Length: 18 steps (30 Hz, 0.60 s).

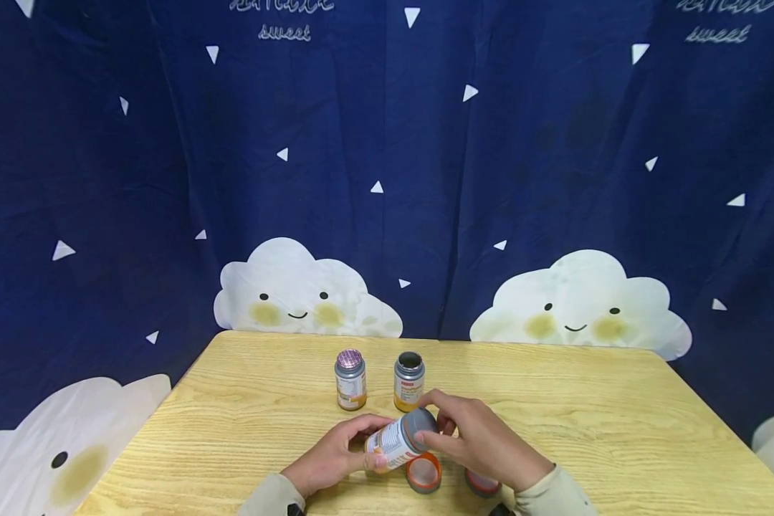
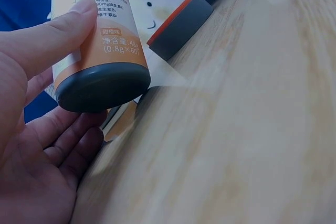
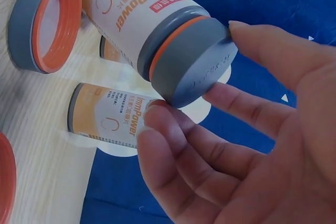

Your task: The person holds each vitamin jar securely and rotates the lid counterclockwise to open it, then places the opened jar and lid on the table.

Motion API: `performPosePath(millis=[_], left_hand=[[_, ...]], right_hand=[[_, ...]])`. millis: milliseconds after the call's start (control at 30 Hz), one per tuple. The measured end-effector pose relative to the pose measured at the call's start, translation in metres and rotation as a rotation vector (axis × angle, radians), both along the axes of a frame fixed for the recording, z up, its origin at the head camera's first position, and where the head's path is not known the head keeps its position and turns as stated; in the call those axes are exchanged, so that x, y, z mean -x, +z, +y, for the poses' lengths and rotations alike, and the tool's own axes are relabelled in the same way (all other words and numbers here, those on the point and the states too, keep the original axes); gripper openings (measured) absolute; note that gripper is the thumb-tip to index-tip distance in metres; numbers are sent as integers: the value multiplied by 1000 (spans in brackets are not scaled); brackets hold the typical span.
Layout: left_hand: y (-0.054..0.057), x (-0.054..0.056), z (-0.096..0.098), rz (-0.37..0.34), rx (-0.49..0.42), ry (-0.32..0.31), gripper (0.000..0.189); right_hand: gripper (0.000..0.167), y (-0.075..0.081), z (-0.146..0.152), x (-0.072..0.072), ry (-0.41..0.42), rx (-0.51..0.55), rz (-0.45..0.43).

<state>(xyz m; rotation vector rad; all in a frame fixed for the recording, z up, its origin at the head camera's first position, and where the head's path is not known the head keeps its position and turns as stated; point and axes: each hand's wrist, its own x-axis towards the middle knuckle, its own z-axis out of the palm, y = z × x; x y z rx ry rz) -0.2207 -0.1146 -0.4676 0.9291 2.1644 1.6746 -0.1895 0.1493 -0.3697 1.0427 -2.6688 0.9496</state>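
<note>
Tilted over the table, a supplement bottle (image 1: 389, 446) with a white and orange label is held in my left hand (image 1: 337, 453), thumb across the label and fingers behind it. Its grey cap (image 3: 195, 61) sits on the neck, with an orange ring showing along the lower edge. My right hand (image 1: 474, 436) pinches that cap between thumb and fingers at its edge. Under the bottle lies a loose grey cap (image 1: 423, 473), orange inside facing up. Another loose cap (image 1: 482, 482) lies below my right hand, partly hidden by it.
Two similar bottles stand upright behind my hands. The left bottle (image 1: 350, 381) has a purple patterned seal over its mouth; the right bottle (image 1: 409, 383) has a dark, uncovered mouth. The wooden table (image 1: 245, 387) ends at a blue curtain (image 1: 387, 143) with clouds.
</note>
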Motion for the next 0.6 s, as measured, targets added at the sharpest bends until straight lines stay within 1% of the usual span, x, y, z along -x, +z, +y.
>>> performPosePath(millis=[133, 333, 500, 600], left_hand=[[0, 0, 0, 4, 1, 1, 42], [0, 0, 0, 6, 2, 3, 43], [1, 0, 0, -1, 3, 7, 43], [1, 0, 0, -8, -2, 5, 43]], right_hand=[[31, 1, 2, 0, 42, -1, 3], [31, 2, 4, 0, 69, -13, -9], [31, 4, 5, 0, 90, -18, 11], [34, 4, 5, 1, 110, -18, 36]])
